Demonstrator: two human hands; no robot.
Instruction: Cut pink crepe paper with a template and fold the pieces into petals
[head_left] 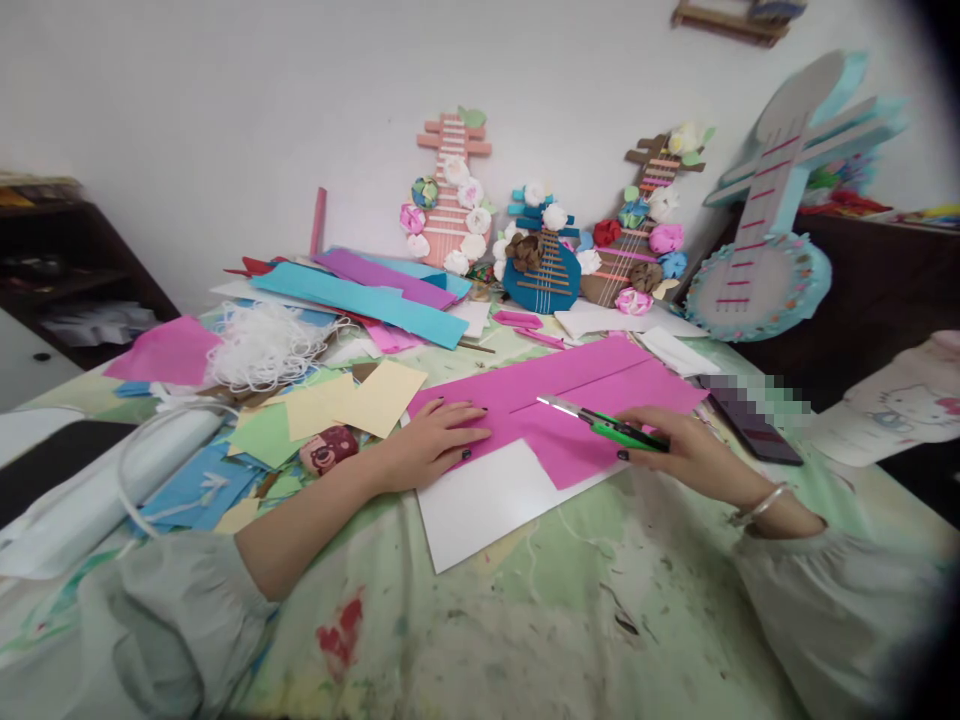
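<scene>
A sheet of magenta paper (577, 450) lies over a white board (480, 510) in the middle of the table, with a long slit running through its upper part. My left hand (431, 445) rests flat on the paper's left side, fingers spread, holding nothing. On the right, my right hand (682, 452) is closed around a green and black utility knife (611, 428). The knife's blade points left and lies over the paper near the slit.
Paper scraps (326, 405), white string (266, 345) and blue strips (360, 300) lie to the left and back. Paper-flowered instrument models (544, 275) stand along the wall. A phone (750, 420) lies right of the knife hand.
</scene>
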